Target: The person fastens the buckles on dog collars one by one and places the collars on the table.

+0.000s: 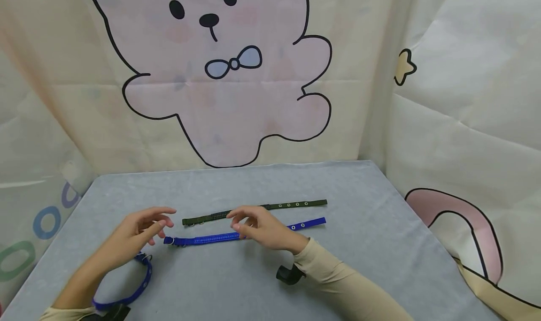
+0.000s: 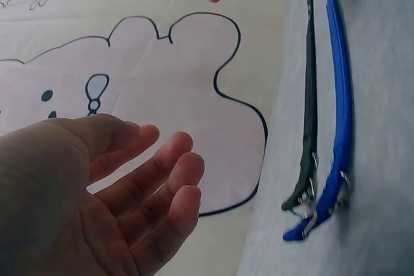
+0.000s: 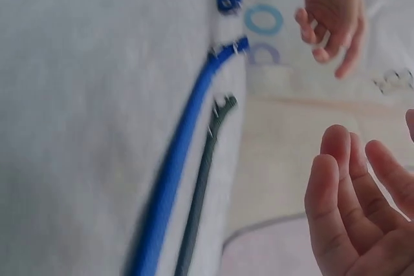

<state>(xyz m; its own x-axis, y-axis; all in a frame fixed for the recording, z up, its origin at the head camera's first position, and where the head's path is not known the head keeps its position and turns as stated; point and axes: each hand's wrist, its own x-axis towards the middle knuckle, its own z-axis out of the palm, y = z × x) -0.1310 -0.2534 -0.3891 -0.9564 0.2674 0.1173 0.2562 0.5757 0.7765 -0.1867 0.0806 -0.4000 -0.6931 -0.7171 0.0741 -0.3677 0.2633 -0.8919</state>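
Note:
Two straps lie side by side across the table: a dark green collar at the back and a blue collar in front, both with eyelets at the right and metal rings at the left. My left hand hovers at their left ends, fingers loosely bent around nothing. Over the middle of the straps, my right hand hangs with relaxed fingers, hiding part of the blue one. A second blue collar, curved into a loop, lies beneath my left wrist. In the left wrist view, the green collar and blue collar appear untouched.
The grey-blue table reaches back to a cloth wall printed with a bear. Another printed sheet hangs at the right. Dark wrist-worn pieces show at the left cuff and right cuff.

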